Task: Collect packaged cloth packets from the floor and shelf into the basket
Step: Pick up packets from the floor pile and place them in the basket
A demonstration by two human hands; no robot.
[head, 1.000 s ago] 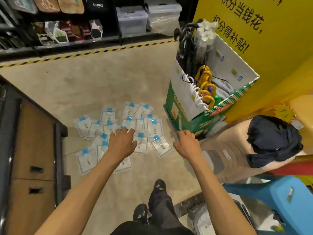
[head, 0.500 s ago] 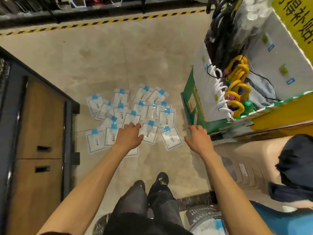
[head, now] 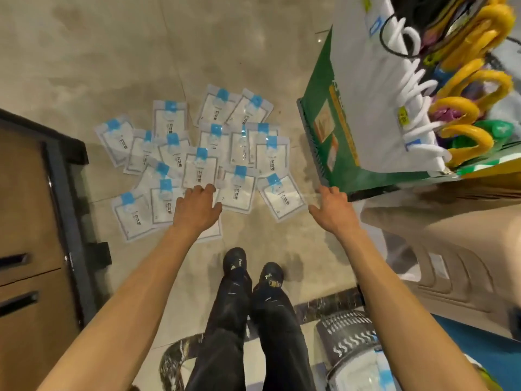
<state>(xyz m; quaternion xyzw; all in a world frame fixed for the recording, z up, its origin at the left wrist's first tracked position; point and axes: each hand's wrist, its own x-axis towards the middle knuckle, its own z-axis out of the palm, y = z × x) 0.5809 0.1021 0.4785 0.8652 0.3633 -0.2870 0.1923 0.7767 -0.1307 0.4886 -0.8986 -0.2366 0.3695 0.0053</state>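
Several clear cloth packets [head: 197,153] with blue tabs lie overlapped on the beige floor ahead of my shoes. My left hand [head: 196,208] reaches over the near edge of the pile, fingers bent down, above one packet [head: 235,190]; contact is unclear. My right hand [head: 332,206] hangs open just right of the rightmost packet [head: 282,197], holding nothing. A dark slatted basket [head: 346,331] sits at the bottom right beside my right leg, with a packet [head: 366,376] in it.
A green and white display box [head: 338,131] of umbrellas with yellow and white handles stands right of the pile. A dark-framed wooden cabinet [head: 31,221] is on the left. A beige plastic unit [head: 451,249] sits at right. My shoes [head: 251,266] stand behind the pile.
I have bent lower toward the floor, so the packets look larger and nearer. Both hands stay stretched out over the pile's near edge; nothing has been picked up.
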